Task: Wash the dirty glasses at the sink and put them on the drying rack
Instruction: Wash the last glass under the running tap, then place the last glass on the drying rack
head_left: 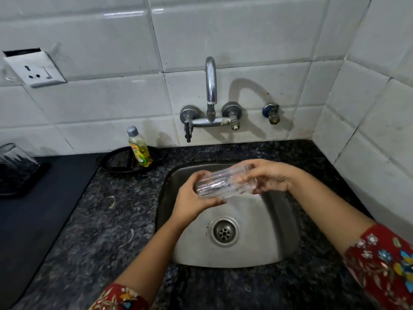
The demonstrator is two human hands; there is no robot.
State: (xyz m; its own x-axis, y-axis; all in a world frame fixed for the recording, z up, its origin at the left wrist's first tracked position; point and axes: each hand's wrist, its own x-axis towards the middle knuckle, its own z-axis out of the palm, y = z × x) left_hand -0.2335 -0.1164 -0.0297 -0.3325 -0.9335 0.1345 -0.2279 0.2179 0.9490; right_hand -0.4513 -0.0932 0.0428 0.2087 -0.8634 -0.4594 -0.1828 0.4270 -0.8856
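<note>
A clear ribbed glass (225, 182) lies on its side in the air over the steel sink (263, 249). My left hand (194, 195) cups its base end from below and the left. My right hand (270, 177) grips its rim end, fingers at the mouth. The chrome tap (211, 81) stands on the tiled wall behind the sink; no water runs from it. A second glass (15, 162) stands upside down on a dark rack (22, 186) at the far left edge.
A yellow dish soap bottle (139, 148) stands on a black round tray (118, 162) left of the sink. Speckled dark granite counter (107, 220) surrounds the sink. A dark mat (29, 220) covers the left counter. A wall socket (33, 68) sits upper left.
</note>
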